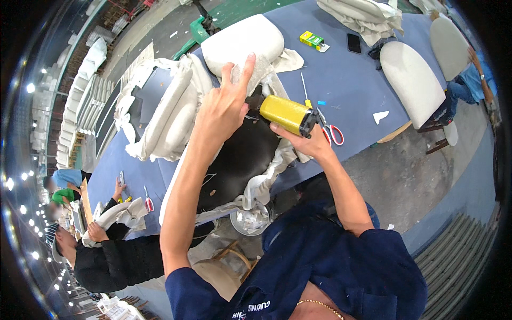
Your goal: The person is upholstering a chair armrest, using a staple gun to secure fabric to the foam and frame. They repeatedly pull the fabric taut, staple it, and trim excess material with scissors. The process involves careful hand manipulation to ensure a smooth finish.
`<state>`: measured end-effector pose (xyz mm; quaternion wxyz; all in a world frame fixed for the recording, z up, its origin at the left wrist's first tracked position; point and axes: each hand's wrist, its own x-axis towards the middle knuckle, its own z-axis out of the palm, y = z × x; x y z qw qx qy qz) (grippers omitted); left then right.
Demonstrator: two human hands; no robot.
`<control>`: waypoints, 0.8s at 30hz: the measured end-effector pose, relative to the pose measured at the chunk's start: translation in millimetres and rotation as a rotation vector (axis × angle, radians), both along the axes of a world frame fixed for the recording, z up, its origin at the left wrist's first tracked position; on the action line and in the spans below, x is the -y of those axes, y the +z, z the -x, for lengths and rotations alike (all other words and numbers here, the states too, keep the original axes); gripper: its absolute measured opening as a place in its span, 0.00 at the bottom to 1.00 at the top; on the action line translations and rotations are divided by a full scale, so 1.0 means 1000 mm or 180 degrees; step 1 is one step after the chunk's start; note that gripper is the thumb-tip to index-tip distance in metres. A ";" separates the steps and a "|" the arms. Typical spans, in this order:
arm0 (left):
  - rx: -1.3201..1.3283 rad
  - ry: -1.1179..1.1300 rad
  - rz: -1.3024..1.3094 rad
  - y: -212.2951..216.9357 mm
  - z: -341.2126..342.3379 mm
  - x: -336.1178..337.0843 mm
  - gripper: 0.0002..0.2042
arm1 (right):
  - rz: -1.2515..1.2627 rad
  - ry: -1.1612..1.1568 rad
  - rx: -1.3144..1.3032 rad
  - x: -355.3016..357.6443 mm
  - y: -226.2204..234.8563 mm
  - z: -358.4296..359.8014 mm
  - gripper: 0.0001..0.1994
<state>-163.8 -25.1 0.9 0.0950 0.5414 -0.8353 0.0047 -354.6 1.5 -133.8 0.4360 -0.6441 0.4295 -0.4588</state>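
A yellow staple gun [284,114] with a black end cap lies in the grip of my right hand [313,142], its dark nose pointing left. Beneath it is a chair pad with a black underside [240,160], edged by loose cream fabric [273,173]. My left hand [221,109] is over the pad's far left edge, two fingers stretched out across light fabric and the thumb near the staple gun's nose. Whether those fingers press on the cloth cannot be told. Just beyond stands a cream upholstered pad [242,42].
On the blue table [368,96] lie red-handled scissors [335,133], a screwdriver [305,90], a phone [353,44] and a green-yellow box [313,40]. Covered pads [165,109] pile up at left. Co-workers, one in black [122,261], work nearby. A bucket [250,220] stands below.
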 end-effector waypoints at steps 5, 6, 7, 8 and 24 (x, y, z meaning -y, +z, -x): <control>-0.0496 -0.0932 -0.0021 -0.016 -0.045 0.013 0.43 | -0.0134 0.0007 0.0396 -0.011 0.027 -0.003 0.23; -0.0655 -0.1315 -0.0025 -0.018 -0.053 0.025 0.42 | -0.0069 -0.0066 0.0174 -0.009 0.017 0.002 0.23; -0.1194 -0.1030 -0.0770 -0.009 -0.060 0.033 0.37 | -0.0269 -0.0070 0.0328 -0.012 0.015 0.004 0.24; -0.1648 -0.0617 -0.1249 -0.001 -0.065 0.037 0.36 | -0.0350 -0.0064 0.0434 -0.013 0.014 0.005 0.21; -0.0268 0.0834 0.0085 -0.008 -0.019 -0.027 0.25 | -0.0219 -0.0100 0.0518 -0.013 0.012 -0.017 0.15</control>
